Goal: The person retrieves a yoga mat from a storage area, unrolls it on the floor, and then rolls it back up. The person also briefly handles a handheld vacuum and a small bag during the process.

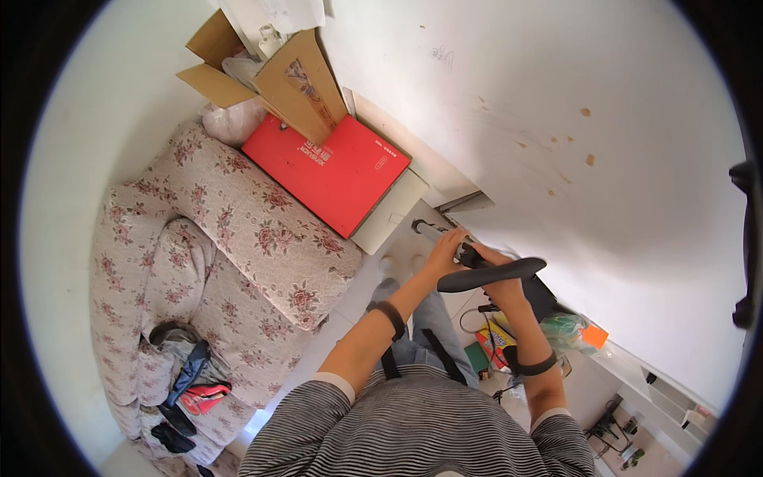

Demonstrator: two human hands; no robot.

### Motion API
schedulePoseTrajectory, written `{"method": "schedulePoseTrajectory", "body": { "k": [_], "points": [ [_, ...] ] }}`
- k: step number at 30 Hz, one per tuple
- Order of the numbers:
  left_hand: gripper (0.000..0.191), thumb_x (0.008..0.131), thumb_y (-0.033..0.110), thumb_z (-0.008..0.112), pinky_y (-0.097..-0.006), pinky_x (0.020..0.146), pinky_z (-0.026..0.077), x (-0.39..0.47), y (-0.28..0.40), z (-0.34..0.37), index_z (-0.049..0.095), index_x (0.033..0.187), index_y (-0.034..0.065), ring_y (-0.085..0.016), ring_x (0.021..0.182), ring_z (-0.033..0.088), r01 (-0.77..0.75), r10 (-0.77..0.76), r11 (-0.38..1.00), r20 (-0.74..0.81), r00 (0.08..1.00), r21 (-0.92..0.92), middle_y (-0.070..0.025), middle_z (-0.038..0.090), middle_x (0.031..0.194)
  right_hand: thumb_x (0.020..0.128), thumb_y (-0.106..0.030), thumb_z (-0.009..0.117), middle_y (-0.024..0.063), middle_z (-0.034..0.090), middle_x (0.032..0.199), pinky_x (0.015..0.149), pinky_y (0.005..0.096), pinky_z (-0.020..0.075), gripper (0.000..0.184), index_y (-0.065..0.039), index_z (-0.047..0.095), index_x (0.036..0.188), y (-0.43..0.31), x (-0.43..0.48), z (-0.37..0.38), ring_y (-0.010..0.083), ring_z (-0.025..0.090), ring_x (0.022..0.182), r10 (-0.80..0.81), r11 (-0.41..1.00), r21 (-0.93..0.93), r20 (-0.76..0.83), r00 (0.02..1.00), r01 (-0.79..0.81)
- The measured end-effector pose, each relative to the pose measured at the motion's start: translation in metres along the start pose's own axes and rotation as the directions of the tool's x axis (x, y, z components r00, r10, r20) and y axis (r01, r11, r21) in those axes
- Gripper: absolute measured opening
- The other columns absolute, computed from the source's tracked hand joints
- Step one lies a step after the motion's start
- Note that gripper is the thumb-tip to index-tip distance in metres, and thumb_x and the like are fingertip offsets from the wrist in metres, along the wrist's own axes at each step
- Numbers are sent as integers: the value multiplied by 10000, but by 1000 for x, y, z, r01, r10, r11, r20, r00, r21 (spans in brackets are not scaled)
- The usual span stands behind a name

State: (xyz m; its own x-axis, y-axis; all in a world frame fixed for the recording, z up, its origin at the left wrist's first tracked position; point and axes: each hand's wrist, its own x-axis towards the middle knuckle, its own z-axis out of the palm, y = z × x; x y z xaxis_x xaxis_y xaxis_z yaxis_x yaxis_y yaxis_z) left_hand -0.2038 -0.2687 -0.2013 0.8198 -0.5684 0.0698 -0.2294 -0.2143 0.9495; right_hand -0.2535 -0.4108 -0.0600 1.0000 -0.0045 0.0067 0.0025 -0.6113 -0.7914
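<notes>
In front of my body, both hands are on a grey metal pole (430, 231) with black fittings, which looks like a crutch. Its dark curved top pad (492, 275) lies crosswise closest to the camera and hides part of my fingers. My left hand (447, 250) wraps the pole beside a black fitting (471, 256). On the other side of that fitting, my right hand (499, 280) grips just behind the pad, partly covered by it. The pole's far end has a dark ring or tip near the floor.
To the left stands a flower-patterned sofa (232, 250) with clothes (191, 364) on it. A red box (334, 170) and an open cardboard carton (301, 83) are stacked beyond. At right are the white wall (596, 238), plastic bags (563, 331) and a yellow-red package (496, 340).
</notes>
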Motion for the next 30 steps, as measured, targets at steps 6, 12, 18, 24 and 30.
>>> {"method": "schedulePoseTrajectory", "body": {
  "k": [6, 12, 18, 24, 30],
  "points": [
    [862, 718, 108, 721, -432, 1108, 290, -48, -31, 12, 280, 1456, 50, -385, 1344, 336, 378, -378, 926, -56, 924, -16, -208, 366, 1451, 740, -92, 773, 171, 685, 982, 793, 324, 520, 442, 0, 629, 1148, 83, 7, 51, 259, 676, 877, 79, 995, -49, -134, 988, -86],
    [772, 814, 179, 679, -381, 1065, 345, -82, -54, 5, 280, 1459, 35, -337, 1289, 431, 554, -554, 831, -16, 832, 54, -224, 370, 1438, 748, -254, 743, 161, 671, 1093, 895, 309, 481, 526, -20, 606, 1198, 164, 40, 111, 235, 654, 1004, 449, 872, -152, -131, 884, -466],
    [729, 819, 188, 672, -379, 999, 408, -93, -60, 0, 317, 1441, 52, -301, 1195, 519, 673, -671, 738, -49, 740, 55, -206, 434, 1368, 759, -250, 728, 154, 687, 1031, 869, 332, 489, 501, -43, 612, 1200, 194, 58, 150, 265, 667, 953, 462, 865, -172, -91, 882, -471],
    [662, 805, 188, 652, -395, 992, 420, -84, -42, -21, 381, 1383, 13, -329, 1140, 534, 683, -684, 729, -11, 729, -45, -218, 470, 1331, 772, -237, 722, 162, 688, 1026, 881, 345, 483, 465, -59, 628, 1192, 144, 61, 108, 295, 655, 974, 377, 860, -403, 90, 922, -312],
    [649, 798, 187, 648, -390, 983, 425, -64, -29, -35, 400, 1372, 17, -338, 1133, 538, 604, -604, 797, 38, 796, -14, -230, 497, 1298, 736, -130, 782, 150, 694, 1013, 827, 300, 501, 473, -10, 626, 1166, 49, 63, 7, 236, 671, 944, 282, 945, -224, 190, 940, -238]
  ]
}}
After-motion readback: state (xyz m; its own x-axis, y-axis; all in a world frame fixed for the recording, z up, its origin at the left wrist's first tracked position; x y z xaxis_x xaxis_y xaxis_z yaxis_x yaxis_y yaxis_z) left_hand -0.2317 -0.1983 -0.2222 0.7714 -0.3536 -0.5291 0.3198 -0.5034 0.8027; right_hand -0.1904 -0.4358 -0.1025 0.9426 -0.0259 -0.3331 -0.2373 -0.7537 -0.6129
